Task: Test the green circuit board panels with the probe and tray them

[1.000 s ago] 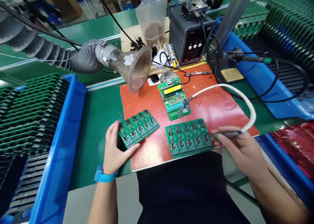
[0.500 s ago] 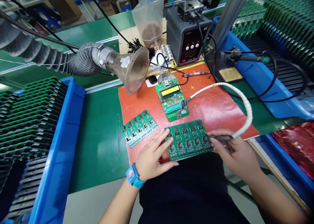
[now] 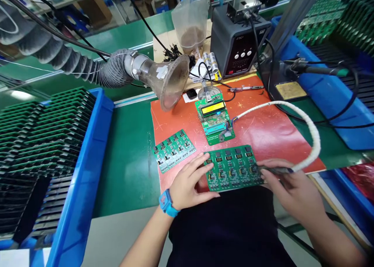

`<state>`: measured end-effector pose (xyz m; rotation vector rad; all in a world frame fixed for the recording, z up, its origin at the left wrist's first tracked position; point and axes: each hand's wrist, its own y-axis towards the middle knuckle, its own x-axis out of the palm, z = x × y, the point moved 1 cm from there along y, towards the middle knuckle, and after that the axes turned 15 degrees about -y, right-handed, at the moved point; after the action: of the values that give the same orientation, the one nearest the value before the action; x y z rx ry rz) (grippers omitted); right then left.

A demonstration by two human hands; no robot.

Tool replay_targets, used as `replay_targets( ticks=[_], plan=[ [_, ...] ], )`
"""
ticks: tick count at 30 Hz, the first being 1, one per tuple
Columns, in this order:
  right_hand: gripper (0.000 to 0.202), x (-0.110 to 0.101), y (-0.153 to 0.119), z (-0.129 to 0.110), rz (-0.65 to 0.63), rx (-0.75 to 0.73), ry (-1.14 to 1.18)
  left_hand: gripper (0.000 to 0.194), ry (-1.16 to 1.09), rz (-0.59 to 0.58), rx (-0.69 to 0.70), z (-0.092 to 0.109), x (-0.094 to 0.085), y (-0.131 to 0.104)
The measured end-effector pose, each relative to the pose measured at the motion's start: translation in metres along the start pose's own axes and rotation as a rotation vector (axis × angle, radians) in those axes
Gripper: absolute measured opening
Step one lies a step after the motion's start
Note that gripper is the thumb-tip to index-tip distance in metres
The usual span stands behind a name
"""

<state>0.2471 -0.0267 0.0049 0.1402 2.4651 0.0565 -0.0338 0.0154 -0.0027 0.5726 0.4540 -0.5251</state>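
A green circuit board point(image 3: 235, 169) with several small digit displays lies at the front edge of the red mat. My left hand point(image 3: 191, 179) grips its left end, fingers along the upper left corner and thumb at the lower edge. Between the fingers and thumb of my right hand point(image 3: 295, 185) is a dark probe point(image 3: 276, 169) at the end of a white-wrapped cable point(image 3: 315, 134). The probe's tip is at the board's right edge; my fingers partly hide it. Behind the board is a programmer board point(image 3: 215, 121) with a lit yellow screen, and the cable runs to it.
A second circuit board point(image 3: 174, 150) lies left on the red mat point(image 3: 251, 130). Blue bins point(image 3: 101, 122) of stacked boards flank the bench. A fume hose funnel point(image 3: 175, 82) overhangs the mat's back left, and a soldering station point(image 3: 239, 41) stands behind. Black cables loop at right.
The whole view has shifted, so the scene sits farther right in the picture. Both hands keep nearly the same places on the board and probe.
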Motion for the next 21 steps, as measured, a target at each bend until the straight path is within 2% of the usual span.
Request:
replay_targets(
  ticks=[7,13,17,21],
  plan=[
    [0.015,-0.0002,0.0,0.0003,0.019,0.001,-0.004,0.055,-0.033,0.026,-0.003,0.0011,-0.0004,0.0006],
    [0.014,-0.0026,0.0016,-0.0014,0.053,-0.032,-0.059,0.053,-0.029,0.041,0.072,-0.0024,0.0001,0.0002],
    [0.012,-0.0035,0.0032,-0.0042,0.048,-0.013,-0.091,0.053,-0.042,0.037,0.073,-0.0032,0.0001,0.0002],
    [0.012,-0.0044,0.0051,-0.0078,0.078,-0.057,-0.142,0.054,-0.051,0.031,0.062,-0.0036,0.0,0.0003]
  ],
)
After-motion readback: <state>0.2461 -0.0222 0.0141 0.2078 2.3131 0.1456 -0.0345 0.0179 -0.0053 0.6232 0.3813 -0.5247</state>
